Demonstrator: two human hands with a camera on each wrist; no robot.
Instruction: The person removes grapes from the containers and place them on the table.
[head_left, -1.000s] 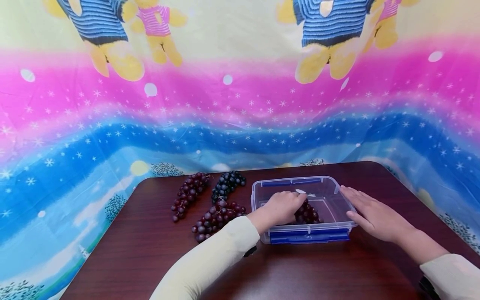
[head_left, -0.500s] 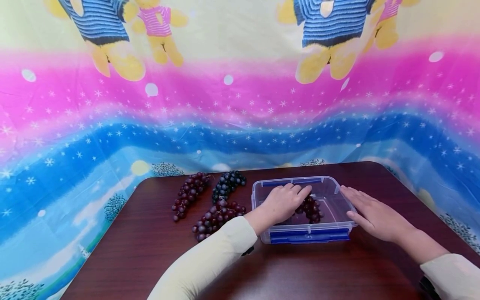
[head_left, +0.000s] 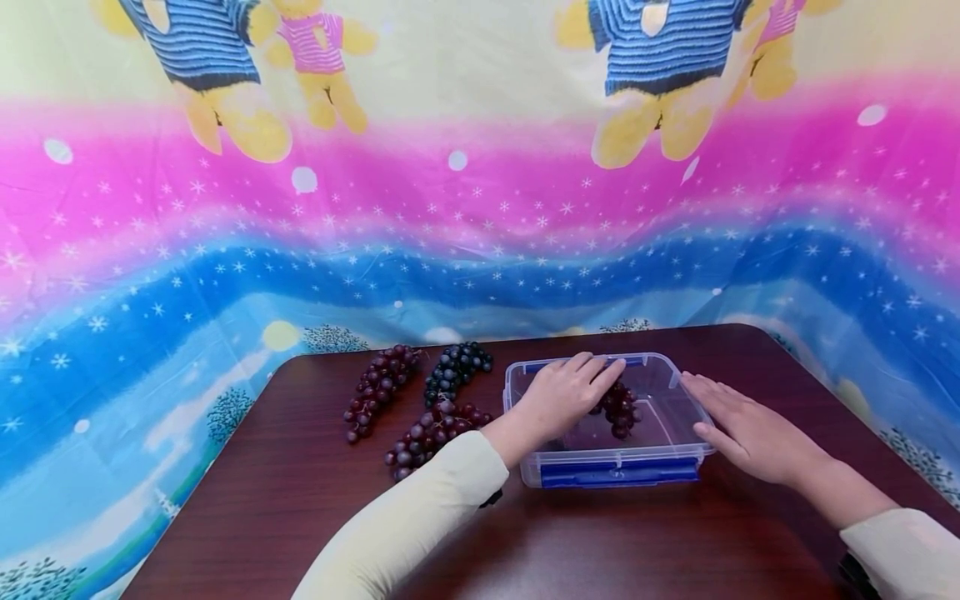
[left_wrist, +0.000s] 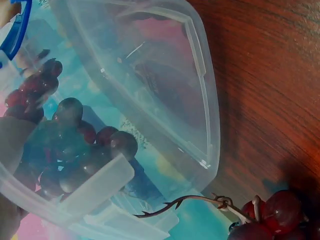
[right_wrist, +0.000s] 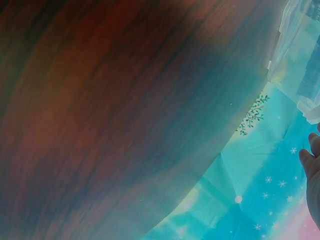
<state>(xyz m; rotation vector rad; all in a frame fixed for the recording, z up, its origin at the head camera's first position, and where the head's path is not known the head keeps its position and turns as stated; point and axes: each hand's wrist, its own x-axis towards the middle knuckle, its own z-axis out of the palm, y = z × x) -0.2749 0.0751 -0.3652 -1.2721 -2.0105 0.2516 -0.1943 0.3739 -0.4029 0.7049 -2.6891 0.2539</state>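
In the head view my left hand reaches over the left side of a clear plastic storage box with blue latches. It holds a bunch of dark red grapes, which hangs below the thumb, inside the box's outline. The left wrist view shows grapes through the cloudy box wall, the fingers mostly hidden. My right hand lies with straight fingers along the box's right side. Its fingertips show beside the box corner at the right edge of the right wrist view.
Left of the box lie a long red bunch of grapes, a blue-black bunch and a purple-red bunch, partly behind the left sleeve. The brown table ends at a printed cloth backdrop.
My left hand has moved up and toward the back of the box, raising the bunch of grapes with it. The right hand and the box have stayed in place.
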